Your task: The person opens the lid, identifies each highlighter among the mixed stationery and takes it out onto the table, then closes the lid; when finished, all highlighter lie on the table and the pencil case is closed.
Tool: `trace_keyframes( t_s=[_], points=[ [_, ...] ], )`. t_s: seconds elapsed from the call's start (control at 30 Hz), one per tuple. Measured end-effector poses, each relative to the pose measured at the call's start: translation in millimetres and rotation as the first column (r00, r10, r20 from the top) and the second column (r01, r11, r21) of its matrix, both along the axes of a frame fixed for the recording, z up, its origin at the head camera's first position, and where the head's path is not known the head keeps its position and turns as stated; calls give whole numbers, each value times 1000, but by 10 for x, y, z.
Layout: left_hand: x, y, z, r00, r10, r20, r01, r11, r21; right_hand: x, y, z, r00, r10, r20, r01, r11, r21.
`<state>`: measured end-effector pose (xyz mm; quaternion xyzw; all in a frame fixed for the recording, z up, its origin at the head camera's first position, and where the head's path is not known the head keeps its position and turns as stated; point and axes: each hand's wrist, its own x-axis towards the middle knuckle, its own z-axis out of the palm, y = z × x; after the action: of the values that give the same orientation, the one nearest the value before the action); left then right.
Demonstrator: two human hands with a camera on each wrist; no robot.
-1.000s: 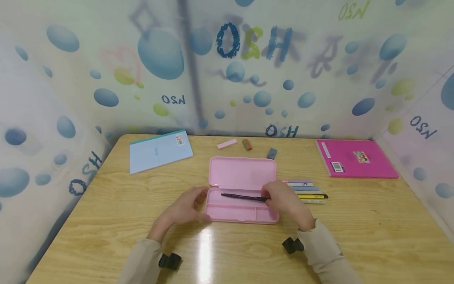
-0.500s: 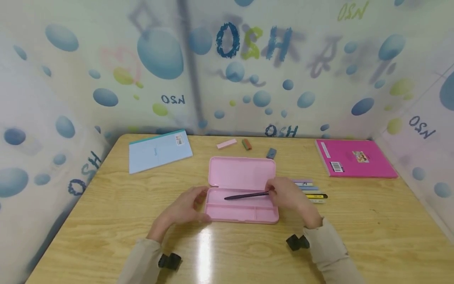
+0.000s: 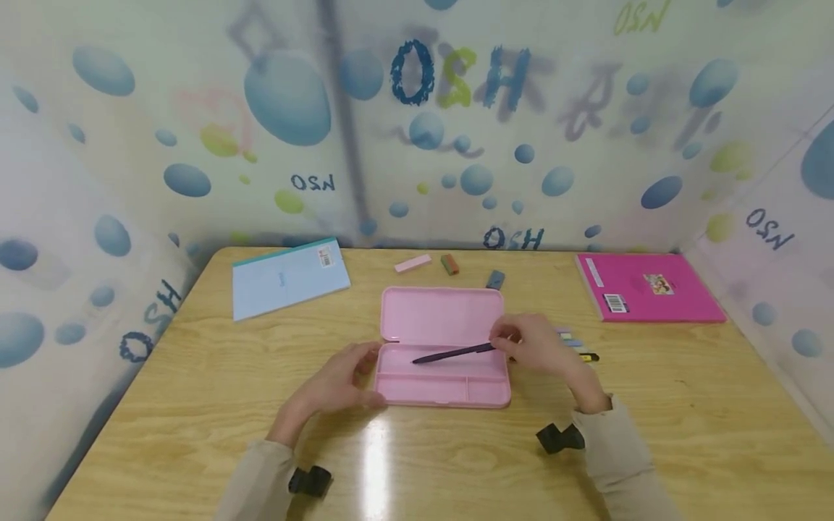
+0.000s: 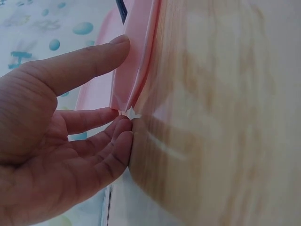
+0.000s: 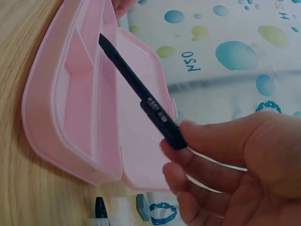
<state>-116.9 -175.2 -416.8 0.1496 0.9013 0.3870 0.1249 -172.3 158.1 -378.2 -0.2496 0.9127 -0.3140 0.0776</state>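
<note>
A pink plastic pencil case (image 3: 443, 315) lies on the table with its lid folded back. My left hand (image 3: 335, 380) holds the case at its left end. In the left wrist view, the thumb (image 4: 89, 61) lies along the case's wall and the curled fingers are at its corner. My right hand (image 3: 537, 347) pinches a black pen (image 5: 136, 89) by its clip end between thumb and fingertips. The pen slants over the long rear compartment, tip pointing left. Two smaller compartments run along the front of the case, split by a divider.
Several pens (image 3: 589, 357) lie right of the case, partly hidden by my right hand. Behind it are a pink bar (image 3: 413, 263), a green-and-orange block (image 3: 449, 264) and a blue-grey block (image 3: 496, 279). A blue notebook (image 3: 293, 278) lies back left, a magenta notebook (image 3: 651, 287) back right.
My right hand has moved right and slightly back, lifting the pen's held end so it slants more. My left hand stays at the case.
</note>
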Motion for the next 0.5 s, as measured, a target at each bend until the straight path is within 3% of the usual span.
trace_keyframes(
  t_s=[0.27,0.5],
  points=[
    [-8,16,14,1000,8,15,-8,1000,-5,-62,218,-95,986,-117,123,140,970,-198],
    [-19,-2,-3,1000,0,1,0,1000,-4,-45,456,-78,969,-167,181,213,937,-277]
  ],
)
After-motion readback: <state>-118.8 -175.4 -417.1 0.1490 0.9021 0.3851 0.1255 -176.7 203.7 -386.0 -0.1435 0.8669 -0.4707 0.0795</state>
